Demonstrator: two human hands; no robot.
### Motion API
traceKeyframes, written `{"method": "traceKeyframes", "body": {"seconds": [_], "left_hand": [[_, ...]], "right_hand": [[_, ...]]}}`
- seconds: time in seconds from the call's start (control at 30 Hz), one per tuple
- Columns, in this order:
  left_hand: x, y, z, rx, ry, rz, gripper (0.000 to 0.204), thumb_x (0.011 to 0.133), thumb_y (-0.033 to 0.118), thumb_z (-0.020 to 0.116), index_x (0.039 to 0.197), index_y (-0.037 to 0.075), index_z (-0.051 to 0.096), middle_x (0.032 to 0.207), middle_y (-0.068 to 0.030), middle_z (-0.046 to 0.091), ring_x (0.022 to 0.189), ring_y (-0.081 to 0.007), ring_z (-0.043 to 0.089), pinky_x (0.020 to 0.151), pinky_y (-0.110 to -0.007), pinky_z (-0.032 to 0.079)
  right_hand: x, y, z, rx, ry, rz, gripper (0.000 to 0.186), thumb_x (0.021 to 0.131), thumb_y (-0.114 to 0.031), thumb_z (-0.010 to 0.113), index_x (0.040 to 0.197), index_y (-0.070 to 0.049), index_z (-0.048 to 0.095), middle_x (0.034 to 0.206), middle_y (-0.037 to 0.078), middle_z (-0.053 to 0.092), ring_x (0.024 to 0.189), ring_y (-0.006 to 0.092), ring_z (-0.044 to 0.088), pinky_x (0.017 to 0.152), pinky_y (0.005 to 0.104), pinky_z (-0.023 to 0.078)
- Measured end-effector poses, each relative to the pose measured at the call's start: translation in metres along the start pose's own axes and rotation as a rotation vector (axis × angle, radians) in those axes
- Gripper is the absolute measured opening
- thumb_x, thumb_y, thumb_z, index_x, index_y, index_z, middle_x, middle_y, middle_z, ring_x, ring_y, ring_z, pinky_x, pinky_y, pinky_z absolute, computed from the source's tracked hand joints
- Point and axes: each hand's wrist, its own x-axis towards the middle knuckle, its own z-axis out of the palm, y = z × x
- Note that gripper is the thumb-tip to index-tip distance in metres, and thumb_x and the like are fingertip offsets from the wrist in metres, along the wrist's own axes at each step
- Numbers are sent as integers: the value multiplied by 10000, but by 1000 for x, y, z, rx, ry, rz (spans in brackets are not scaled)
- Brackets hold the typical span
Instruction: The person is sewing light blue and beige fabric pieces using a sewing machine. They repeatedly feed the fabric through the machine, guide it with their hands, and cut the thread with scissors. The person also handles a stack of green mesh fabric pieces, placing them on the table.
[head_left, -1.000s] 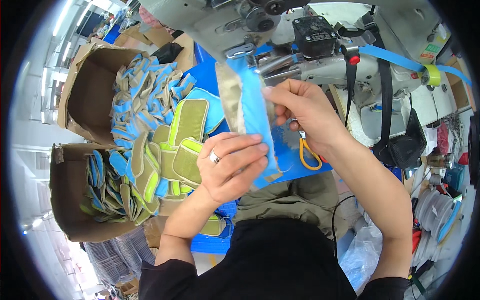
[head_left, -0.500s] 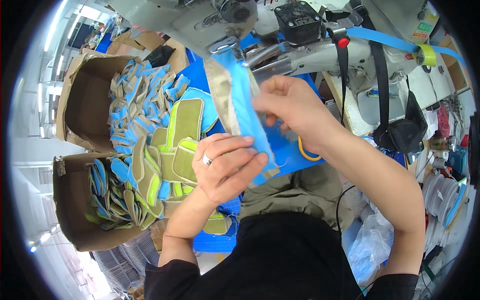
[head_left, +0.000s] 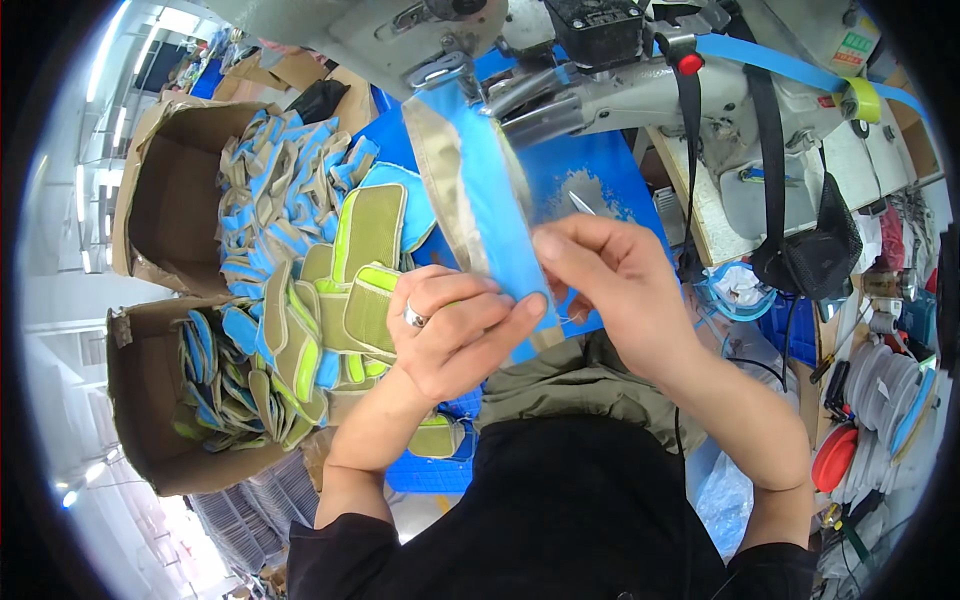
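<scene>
A blue and beige fabric piece [head_left: 495, 215] hangs lengthwise from under the sewing machine's presser foot [head_left: 440, 72] down toward my lap. My left hand [head_left: 455, 325], with a ring on one finger, closes on its lower left part, thumb lying on the blue face. My right hand [head_left: 615, 280] is at the fabric's right edge, thumb and bent fingers pinching there; the fingertips are partly hidden. Just beyond that hand, a pointed metal blade [head_left: 581, 204] lies on the blue table surface [head_left: 610, 165] among grey scraps.
On the left stand two cardboard boxes [head_left: 140, 200], with blue-beige pieces [head_left: 280, 190] heaped by the upper one. Green-edged pads [head_left: 370, 235] pile up beside my left hand. A blue strap [head_left: 770, 60] and black straps [head_left: 765, 150] cross the machine at the right.
My right hand has moved down along the fabric's right edge, uncovering the metal blade and hiding the yellow loop seen before. My left hand keeps its hold nearly in place.
</scene>
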Motion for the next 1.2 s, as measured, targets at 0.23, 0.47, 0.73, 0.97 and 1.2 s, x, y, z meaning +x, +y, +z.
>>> {"method": "traceKeyframes", "body": {"seconds": [0.23, 0.47, 0.73, 0.97, 1.2], "left_hand": [[-1, 1, 0, -21, -50, -6, 367, 598, 93, 827, 962, 131, 805, 915, 16, 625, 852, -174, 636, 688, -319, 474], [7, -34, 21, 150, 154, -125, 291, 718, 123, 803, 1006, 96, 764, 1103, -94, 722, 993, -295, 696, 875, -413, 521], [35, -70, 22, 128, 81, -35, 197, 759, 127, 796, 950, 85, 778, 1013, -82, 776, 960, -236, 748, 918, -415, 534], [24, -73, 25, -81, 245, -220, 235, 755, 70, 854, 966, 25, 762, 976, -125, 793, 888, -229, 755, 890, -408, 544], [36, -62, 14, 42, 64, -92, 278, 708, 115, 872, 957, 63, 759, 985, -103, 784, 869, -221, 748, 844, -349, 511]], "right_hand": [[-1, 12, -4, -290, 14, -140, 207, 966, -145, 733, 854, 29, 741, 711, -9, 678, 667, 14, 549, 596, 224, 435], [-3, 8, 0, -210, 39, -82, 183, 948, -118, 751, 823, 14, 730, 666, -16, 663, 607, 7, 564, 538, 216, 424], [1, 10, 15, -102, -18, -103, 211, 944, -111, 758, 785, 15, 703, 620, -25, 616, 561, -1, 515, 488, 220, 361], [33, 17, 0, -341, 256, -500, 185, 884, -169, 817, 924, -12, 727, 701, 17, 632, 617, 70, 574, 530, 246, 412], [59, 20, 3, -299, 201, -358, 187, 829, -110, 827, 963, -8, 748, 803, 68, 705, 706, 122, 649, 656, 266, 500]]}}
